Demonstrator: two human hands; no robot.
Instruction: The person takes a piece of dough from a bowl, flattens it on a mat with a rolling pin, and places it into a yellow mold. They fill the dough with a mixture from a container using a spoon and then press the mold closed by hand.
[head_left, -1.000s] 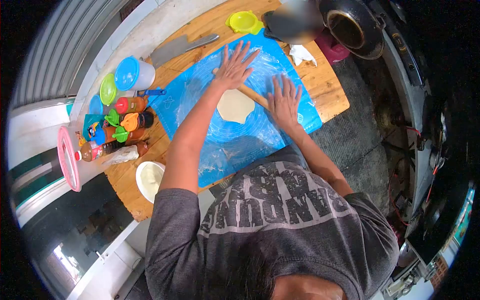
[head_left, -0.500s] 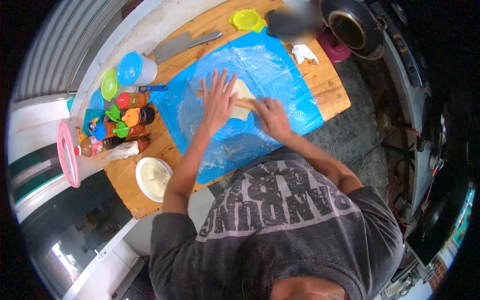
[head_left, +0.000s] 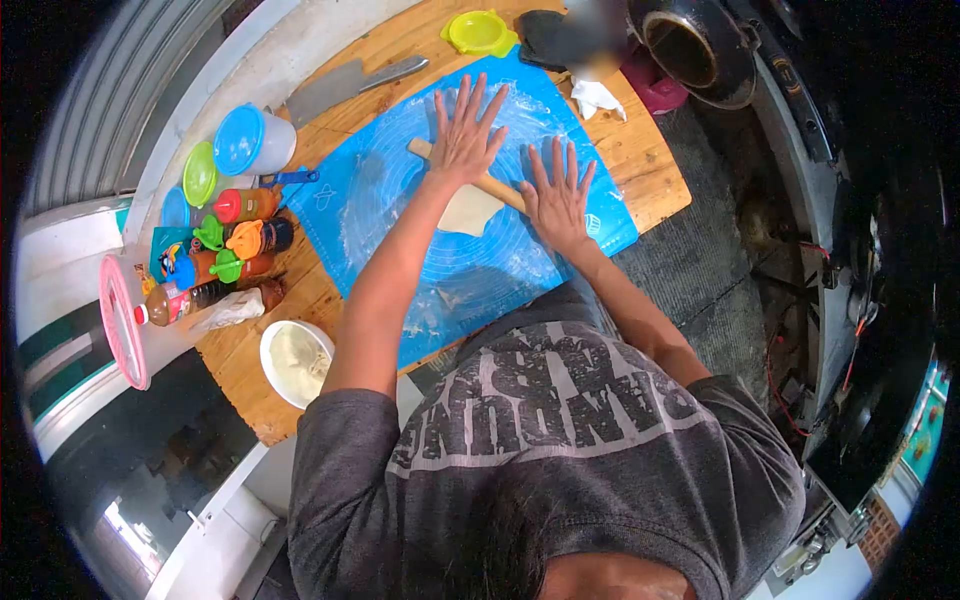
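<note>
A flat piece of pale dough point(head_left: 468, 211) lies on a floured blue silicone mat point(head_left: 380, 200). Across the dough's far edge runs a wooden rolling pin point(head_left: 418, 148). My left hand point(head_left: 466, 130) presses flat on the pin with fingers spread. My right hand point(head_left: 557, 192) rests palm down on the pin's other end, fingers apart. Both arms stretch forward over the mat.
The mat sits on a wooden table point(head_left: 640, 150). Left of it stand sauce bottles point(head_left: 245, 207) and lidded tubs point(head_left: 252, 140). A white bowl of dough point(head_left: 292, 362) is near the front edge. A cleaver point(head_left: 340, 88), a green lid point(head_left: 478, 32) and a black pan point(head_left: 690, 45) lie further back.
Both hands pushed the rolling pin away from me again after drawing it back half a second ago. More of the dough shows on my side of the pin.
</note>
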